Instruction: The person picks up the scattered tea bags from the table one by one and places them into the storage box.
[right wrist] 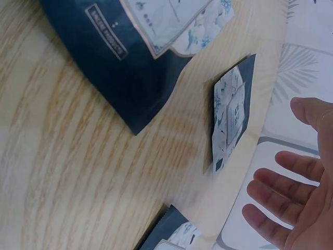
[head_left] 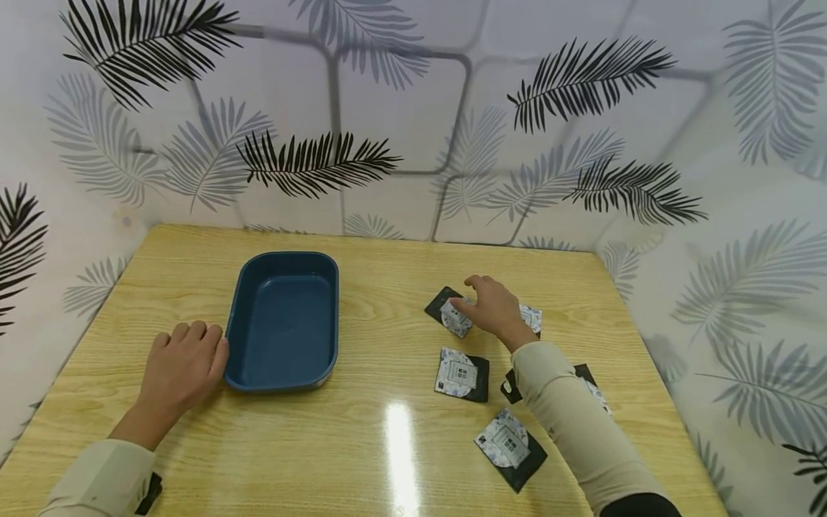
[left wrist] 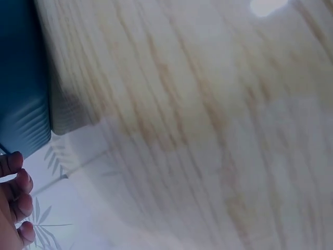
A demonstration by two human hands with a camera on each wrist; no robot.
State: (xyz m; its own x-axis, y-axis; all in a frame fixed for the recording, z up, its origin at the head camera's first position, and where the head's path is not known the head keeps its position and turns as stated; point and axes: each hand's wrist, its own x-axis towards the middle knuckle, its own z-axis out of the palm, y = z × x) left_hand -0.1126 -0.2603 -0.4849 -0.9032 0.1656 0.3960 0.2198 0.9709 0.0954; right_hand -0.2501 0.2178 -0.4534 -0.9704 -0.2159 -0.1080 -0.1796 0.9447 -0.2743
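Your right grip (head_left: 494,309): fingers spread, nothing held, over leftmost far packet (head_left: 452,323), wide perhaps to leave room around it | Your left grip (head_left: 184,362): loosely bent, empty, beside left rim of blue tray (head_left: 284,334), maybe for steadying | Other packets (head_left: 457,374): flat on right side of desk (head_left: 381,345)

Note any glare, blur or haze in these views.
Head: bright glare streak low on the tabletop; left wrist: wood grain hazy and soft, small glare at top right; right wrist: grain and nearest packet look clearer, no strong glare.
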